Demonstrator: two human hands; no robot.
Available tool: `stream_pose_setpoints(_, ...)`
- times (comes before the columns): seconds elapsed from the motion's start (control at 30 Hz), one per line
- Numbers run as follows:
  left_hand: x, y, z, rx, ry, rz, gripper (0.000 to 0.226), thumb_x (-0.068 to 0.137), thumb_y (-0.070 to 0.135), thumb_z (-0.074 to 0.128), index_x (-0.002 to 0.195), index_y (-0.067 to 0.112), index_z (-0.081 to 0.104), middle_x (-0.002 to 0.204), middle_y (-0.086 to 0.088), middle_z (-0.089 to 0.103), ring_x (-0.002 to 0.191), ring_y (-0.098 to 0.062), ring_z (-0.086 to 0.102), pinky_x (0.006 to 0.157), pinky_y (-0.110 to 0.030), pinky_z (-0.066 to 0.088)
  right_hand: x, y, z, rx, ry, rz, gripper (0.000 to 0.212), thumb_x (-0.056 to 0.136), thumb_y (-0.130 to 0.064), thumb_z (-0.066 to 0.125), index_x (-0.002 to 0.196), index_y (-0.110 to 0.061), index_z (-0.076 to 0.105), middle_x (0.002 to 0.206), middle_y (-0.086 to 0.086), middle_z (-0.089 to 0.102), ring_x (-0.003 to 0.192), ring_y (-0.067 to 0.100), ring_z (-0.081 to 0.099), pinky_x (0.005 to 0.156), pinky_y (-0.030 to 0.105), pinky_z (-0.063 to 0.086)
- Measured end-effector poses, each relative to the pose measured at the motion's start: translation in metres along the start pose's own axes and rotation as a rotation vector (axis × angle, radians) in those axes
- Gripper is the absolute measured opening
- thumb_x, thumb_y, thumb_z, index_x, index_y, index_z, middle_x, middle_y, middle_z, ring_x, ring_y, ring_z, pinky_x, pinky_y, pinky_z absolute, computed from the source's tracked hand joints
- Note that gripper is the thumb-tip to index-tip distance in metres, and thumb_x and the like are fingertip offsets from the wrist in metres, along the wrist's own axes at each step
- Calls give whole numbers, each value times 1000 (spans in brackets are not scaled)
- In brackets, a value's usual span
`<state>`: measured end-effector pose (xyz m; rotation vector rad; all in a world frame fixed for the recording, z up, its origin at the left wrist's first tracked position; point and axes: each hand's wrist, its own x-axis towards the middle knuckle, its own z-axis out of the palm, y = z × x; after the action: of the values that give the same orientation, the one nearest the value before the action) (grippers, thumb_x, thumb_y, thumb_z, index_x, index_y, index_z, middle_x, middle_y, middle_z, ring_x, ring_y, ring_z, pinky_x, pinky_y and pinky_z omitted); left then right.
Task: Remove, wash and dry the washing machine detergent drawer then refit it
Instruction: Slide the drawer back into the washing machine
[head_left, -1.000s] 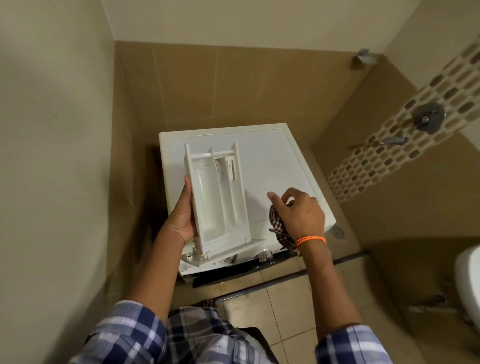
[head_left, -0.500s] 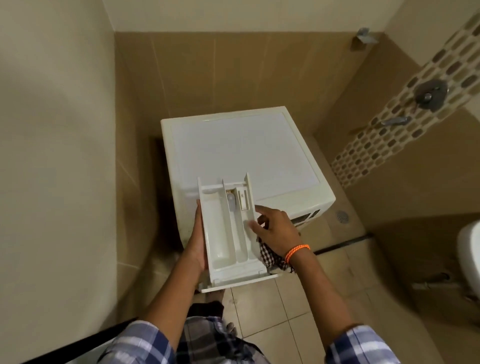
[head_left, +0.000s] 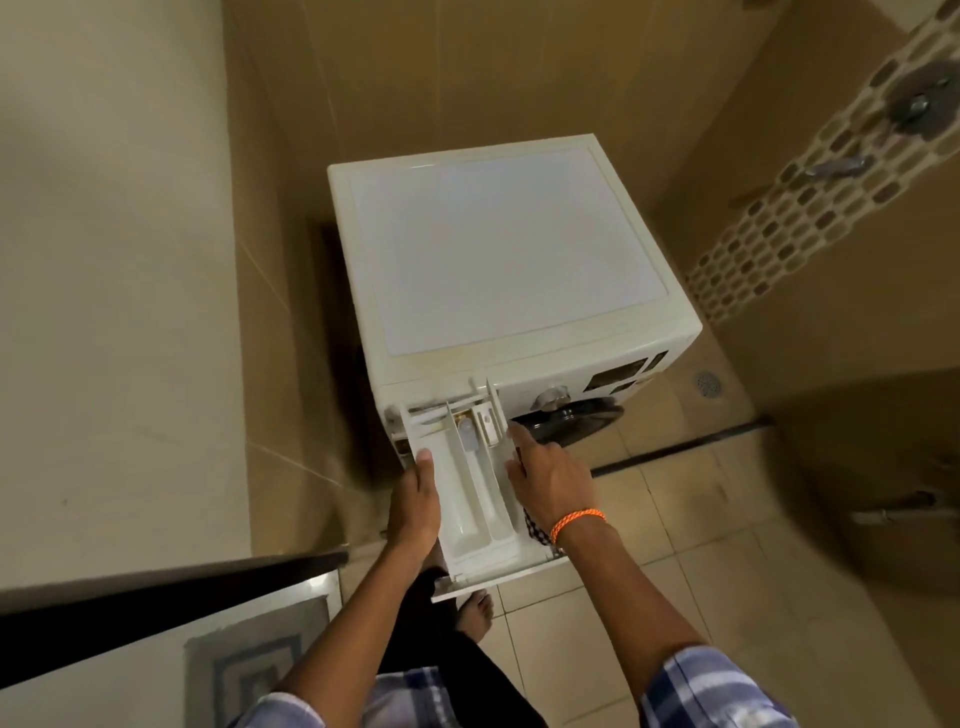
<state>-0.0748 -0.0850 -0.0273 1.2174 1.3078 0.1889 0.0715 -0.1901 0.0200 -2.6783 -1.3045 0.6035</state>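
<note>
standing against the tan tiled wall, the boxy white front-loading washing machine (head_left: 498, 270) has its drawer slot at the upper left of the front panel. the long white moulded-plastic detergent drawer (head_left: 478, 488) sits with its far end entered in that slot, most of its length outside. judged light, rigid, smooth, with thin dividers that could crack (side walls are the sound hold). left hand (head_left: 415, 506) grips the left wall, thumb on the rim. right hand (head_left: 550, 480) lies along the right wall, forefinger extended, other fingers clamping a dark checked cloth (head_left: 535, 527) beneath.
</note>
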Motion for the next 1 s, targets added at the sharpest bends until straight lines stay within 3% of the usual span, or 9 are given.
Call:
stream_pose_setpoints(0.1, 5, -18, 0, 86, 66, -6, 57, 110, 59, 26, 120, 20, 65, 96, 0, 70, 91, -21, 66, 99, -45, 53, -11, -8, 18, -46, 67, -6, 61, 105, -27, 53, 154, -31, 18, 71, -5, 51, 56, 18, 51, 56, 30, 44)
stream_pose_setpoints(0.27, 14, -30, -1, 165, 102, 18, 43, 110, 57, 23, 107, 30, 56, 82, 9, 59, 75, -10, 55, 82, -34, 45, -5, -9, 47, -98, 91, -59, 50, 103, -20, 57, 148, -34, 43, 71, -6, 50, 54, 16, 52, 52, 29, 48)
stream_pose_setpoints(0.37, 28, -38, -4, 197, 77, 24, 56, 107, 63, 22, 106, 24, 62, 84, 1, 65, 77, -15, 61, 74, -34, 46, 4, -10, 56, -133, 59, -70, 47, 105, -20, 53, 150, -32, 48, 83, -1, 56, 65, 22, 61, 58, 31, 42)
stream_pose_setpoints(0.43, 38, -42, -4, 228, 64, 16, 66, 104, 68, 21, 96, 18, 63, 79, -3, 63, 72, -20, 60, 70, -34, 44, 7, -11, 57, -136, 41, -72, 41, 108, -21, 50, 148, -29, 52, 85, -1, 51, 70, 25, 64, 60, 31, 40)
stream_pose_setpoints(0.53, 46, -42, -1, 283, 53, 24, 63, 104, 70, 22, 75, 21, 50, 66, -2, 51, 62, -20, 51, 70, -37, 39, 10, -13, 60, -138, 48, -59, 33, 111, -24, 45, 141, -23, 58, 83, -2, 50, 65, 21, 54, 60, 30, 39)
stream_pose_setpoints(0.6, 53, -46, 1, 309, 41, 28, 61, 106, 67, 24, 70, 22, 44, 63, -2, 46, 60, -20, 47, 71, -38, 37, 14, -11, 64, -147, 34, -55, 31, 111, -22, 46, 140, -23, 58, 86, 0, 56, 68, 21, 59, 61, 30, 41)
stream_pose_setpoints(0.77, 61, -57, 0, 293, 66, 18, 64, 106, 66, 24, 78, 16, 54, 67, -4, 53, 65, -23, 54, 65, -35, 40, 22, -14, 75, -168, 21, -60, 29, 108, -19, 55, 136, -19, 58, 93, 4, 65, 75, 24, 71, 65, 34, 57)
stream_pose_setpoints(0.9, 59, -58, -3, 270, 82, 30, 56, 111, 54, 27, 80, 16, 56, 67, 0, 53, 63, -16, 52, 56, -27, 34, 22, -23, 79, -186, 29, -53, 30, 102, -16, 65, 131, -17, 61, 92, 7, 68, 72, 27, 72, 62, 35, 57)
stream_pose_setpoints(1.0, 64, -50, 0, 273, 87, 26, 57, 110, 58, 24, 80, 20, 54, 68, 1, 52, 65, -19, 53, 58, -29, 34, 28, -25, 73, -201, 65, -28, 27, 96, -17, 74, 122, -18, 65, 87, 5, 69, 67, 24, 72, 57, 32, 55)
